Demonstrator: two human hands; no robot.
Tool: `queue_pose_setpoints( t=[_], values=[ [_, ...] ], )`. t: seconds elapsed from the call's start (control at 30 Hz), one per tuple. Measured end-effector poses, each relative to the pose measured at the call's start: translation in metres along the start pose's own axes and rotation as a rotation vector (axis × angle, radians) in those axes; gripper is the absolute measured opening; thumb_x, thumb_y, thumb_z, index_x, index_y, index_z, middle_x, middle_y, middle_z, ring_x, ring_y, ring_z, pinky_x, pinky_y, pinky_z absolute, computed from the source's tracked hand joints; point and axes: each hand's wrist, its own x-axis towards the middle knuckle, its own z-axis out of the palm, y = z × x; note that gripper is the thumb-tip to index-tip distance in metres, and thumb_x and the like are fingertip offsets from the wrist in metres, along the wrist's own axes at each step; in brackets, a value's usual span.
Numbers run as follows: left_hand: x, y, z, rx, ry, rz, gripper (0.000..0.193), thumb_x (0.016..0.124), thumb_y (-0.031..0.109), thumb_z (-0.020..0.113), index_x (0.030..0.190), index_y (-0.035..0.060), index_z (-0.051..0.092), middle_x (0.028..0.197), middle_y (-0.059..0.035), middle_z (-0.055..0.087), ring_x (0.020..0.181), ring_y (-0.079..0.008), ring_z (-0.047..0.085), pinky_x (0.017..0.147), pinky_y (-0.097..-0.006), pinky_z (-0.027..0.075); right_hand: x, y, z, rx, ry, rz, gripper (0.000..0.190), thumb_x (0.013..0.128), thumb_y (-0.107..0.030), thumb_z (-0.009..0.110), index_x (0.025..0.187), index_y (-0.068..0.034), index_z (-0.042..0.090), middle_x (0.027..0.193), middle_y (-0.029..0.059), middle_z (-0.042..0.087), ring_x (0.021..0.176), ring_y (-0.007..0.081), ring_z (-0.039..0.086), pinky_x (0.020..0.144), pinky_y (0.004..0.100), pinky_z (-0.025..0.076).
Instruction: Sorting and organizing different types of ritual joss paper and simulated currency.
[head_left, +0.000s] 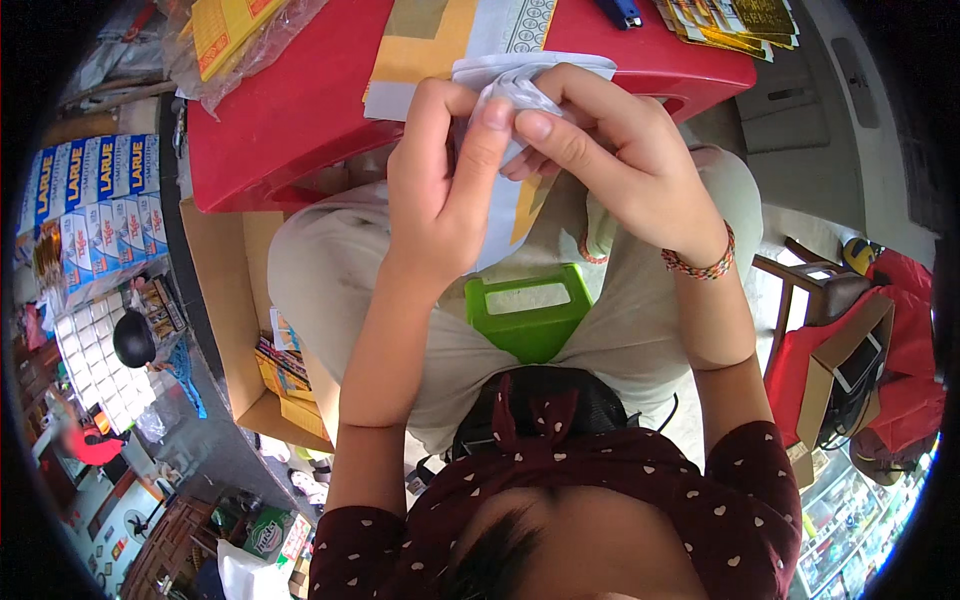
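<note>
My left hand (446, 169) and my right hand (637, 161) meet over the near edge of a red plastic table (300, 112). Between my thumbs and fingers is a gathered bundle of pleated white paper (517, 90). The thumbs press on its front, close together. Part of the bundle is hidden behind my fingers. A pale sheet with a gold patch (499, 225) hangs below the hands, above my lap; I cannot tell whether it joins the bundle. Further back on the table lie flat printed sheets with gold patches (420, 49).
A blue stapler (621, 13) and gold printed papers (739, 22) lie at the table's back right. Yellow paper packs in clear plastic (225, 34) sit at the left. A green plastic stool (529, 315) is between my legs. An open cardboard box (225, 300) stands left, beer cartons (94, 180) beyond.
</note>
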Motion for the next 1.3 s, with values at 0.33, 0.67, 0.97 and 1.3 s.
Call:
queue_pose_setpoints(
  t=[0.33, 0.67, 0.97, 1.3],
  values=[
    [0.003, 0.004, 0.009, -0.136, 0.067, 0.046, 0.017, 0.096, 0.018, 0.053, 0.093, 0.0027, 0.047, 0.072, -0.0011, 0.056, 0.063, -0.0045, 0.045, 0.056, -0.0217, 0.039, -0.001, -0.001, -0.001, 0.069, 0.012, 0.000, 0.023, 0.095, -0.021, 0.056, 0.099, 0.002, 0.060, 0.075, 0.0068, 0.066, 0.071, 0.0113, 0.065, 0.064, 0.0251, 0.050],
    [0.001, -0.003, 0.001, -0.092, 0.049, 0.040, 0.019, 0.096, 0.020, 0.053, 0.095, 0.0016, 0.047, 0.073, -0.0019, 0.056, 0.065, -0.0048, 0.047, 0.058, -0.0216, 0.040, -0.002, -0.001, 0.000, 0.133, 0.014, 0.025, 0.024, 0.097, -0.021, 0.053, 0.100, 0.002, 0.060, 0.077, 0.0065, 0.065, 0.072, 0.0103, 0.063, 0.067, 0.0248, 0.051],
    [0.002, 0.006, 0.012, -0.099, 0.048, 0.050, 0.019, 0.097, 0.020, 0.052, 0.096, 0.0018, 0.048, 0.078, -0.0016, 0.056, 0.067, -0.0051, 0.047, 0.060, -0.0206, 0.040, -0.002, -0.003, -0.005, 0.168, 0.019, 0.027, 0.023, 0.097, -0.019, 0.053, 0.099, 0.002, 0.060, 0.076, 0.0051, 0.065, 0.072, 0.0090, 0.062, 0.067, 0.0236, 0.050],
    [0.003, 0.001, 0.002, -0.252, 0.020, 0.002, 0.013, 0.096, 0.015, 0.053, 0.097, 0.0030, 0.048, 0.078, -0.0011, 0.056, 0.068, -0.0051, 0.047, 0.060, -0.0212, 0.039, -0.003, -0.006, -0.009, 0.229, -0.010, 0.031, 0.023, 0.097, -0.018, 0.052, 0.097, 0.003, 0.061, 0.079, 0.0055, 0.064, 0.074, 0.0104, 0.064, 0.067, 0.0224, 0.050]
  ],
)
